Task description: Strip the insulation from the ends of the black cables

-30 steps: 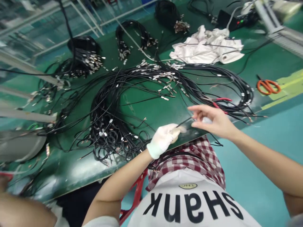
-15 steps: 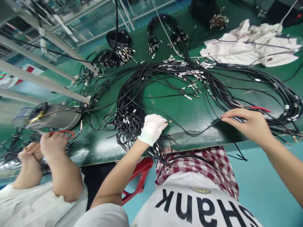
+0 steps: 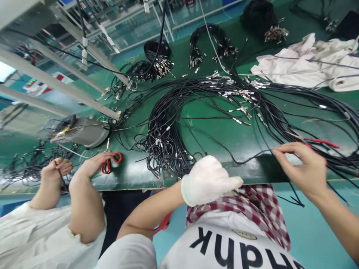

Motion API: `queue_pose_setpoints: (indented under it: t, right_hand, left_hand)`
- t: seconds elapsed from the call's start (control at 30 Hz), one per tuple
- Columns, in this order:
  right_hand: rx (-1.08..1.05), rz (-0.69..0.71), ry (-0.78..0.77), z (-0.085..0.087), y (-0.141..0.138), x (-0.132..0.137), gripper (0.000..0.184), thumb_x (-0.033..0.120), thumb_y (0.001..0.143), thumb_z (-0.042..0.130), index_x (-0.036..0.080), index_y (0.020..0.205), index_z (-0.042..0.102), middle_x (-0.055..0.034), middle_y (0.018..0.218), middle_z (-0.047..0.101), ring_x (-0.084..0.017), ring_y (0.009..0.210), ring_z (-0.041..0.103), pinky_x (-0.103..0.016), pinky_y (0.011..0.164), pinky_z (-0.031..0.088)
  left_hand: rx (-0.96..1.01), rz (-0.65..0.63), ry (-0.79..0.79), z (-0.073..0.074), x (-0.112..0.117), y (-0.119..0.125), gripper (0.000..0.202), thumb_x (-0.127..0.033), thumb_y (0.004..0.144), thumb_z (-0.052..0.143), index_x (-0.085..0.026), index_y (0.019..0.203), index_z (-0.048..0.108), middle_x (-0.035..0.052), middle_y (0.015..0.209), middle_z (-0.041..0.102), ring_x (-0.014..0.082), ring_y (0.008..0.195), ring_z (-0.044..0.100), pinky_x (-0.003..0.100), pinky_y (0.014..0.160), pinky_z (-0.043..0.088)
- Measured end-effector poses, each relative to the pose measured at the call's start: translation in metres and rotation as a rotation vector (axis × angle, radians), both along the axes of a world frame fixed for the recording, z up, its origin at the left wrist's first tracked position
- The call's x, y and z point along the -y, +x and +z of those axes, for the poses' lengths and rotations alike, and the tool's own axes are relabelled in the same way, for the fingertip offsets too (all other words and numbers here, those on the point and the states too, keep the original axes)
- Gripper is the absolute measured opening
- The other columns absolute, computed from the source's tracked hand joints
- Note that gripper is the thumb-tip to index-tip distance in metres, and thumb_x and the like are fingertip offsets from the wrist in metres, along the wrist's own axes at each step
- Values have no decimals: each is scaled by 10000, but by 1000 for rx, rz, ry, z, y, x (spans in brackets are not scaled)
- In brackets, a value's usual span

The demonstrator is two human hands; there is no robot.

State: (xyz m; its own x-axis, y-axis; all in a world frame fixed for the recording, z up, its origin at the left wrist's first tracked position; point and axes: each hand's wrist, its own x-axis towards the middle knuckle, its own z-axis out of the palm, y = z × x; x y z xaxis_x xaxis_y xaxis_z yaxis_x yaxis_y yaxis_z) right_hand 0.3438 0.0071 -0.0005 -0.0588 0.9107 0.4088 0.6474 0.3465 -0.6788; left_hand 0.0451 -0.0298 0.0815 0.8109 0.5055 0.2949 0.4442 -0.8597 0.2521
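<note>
My left hand (image 3: 211, 180), in a white glove, is over the bench's front edge above my lap. Its fingers are closed and point right. Whatever they hold is hidden; black cable ends with coloured wires (image 3: 243, 197) show just below the fingertips. My bare right hand (image 3: 304, 168) pinches a thin black cable (image 3: 244, 162) between thumb and forefinger. That cable sags leftward across the bench. A red-handled tool (image 3: 325, 142) lies among the cables behind my right hand. Left of centre, a thick bundle of black cables (image 3: 165, 123) curves over the green bench (image 3: 207, 112).
At left, a co-worker's hands (image 3: 91, 164) are near red-handled scissors (image 3: 112, 162) and a grey machine (image 3: 89, 130). White cloth (image 3: 303, 67) lies at the back right. Several cable coils (image 3: 210, 33) stand along the rear. Metal frame posts (image 3: 64, 84) slant in from the upper left.
My left hand has moved right and down, from the bench edge to over my lap. My right hand keeps its pinch on the cable. The co-worker's hand has opened beside the scissors.
</note>
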Motion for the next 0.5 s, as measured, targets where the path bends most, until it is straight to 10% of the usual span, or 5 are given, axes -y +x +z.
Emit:
queue_pose_setpoints:
  t: [0.2,0.4,0.5]
  right_hand:
    - [-63,149,-88,-2,-18,3,89,229,861,668,285,926,648,-59,934,699,-271,888,679,-464,865,540]
    - [17,149,-6,-21,-10,-17,42,226,875,672,239,915,674,-29,922,726,-221,896,683,-419,892,509]
    - [177,215,-49,-30,9,-17,72,241,903,650,245,961,692,-29,1026,732,-221,978,675,-430,936,482]
  left_hand:
    - [-177,-123,-66,-37,14,28,235,-386,972,486,-236,902,653,5,615,640,155,516,562,331,501,254]
    - [-5,338,-520,-46,-12,36,262,-326,1017,444,-233,1109,672,17,1035,752,149,895,685,271,767,457]
    - [42,414,-647,-55,-19,37,243,-312,1006,476,-204,1030,692,8,939,742,143,802,662,249,697,448]
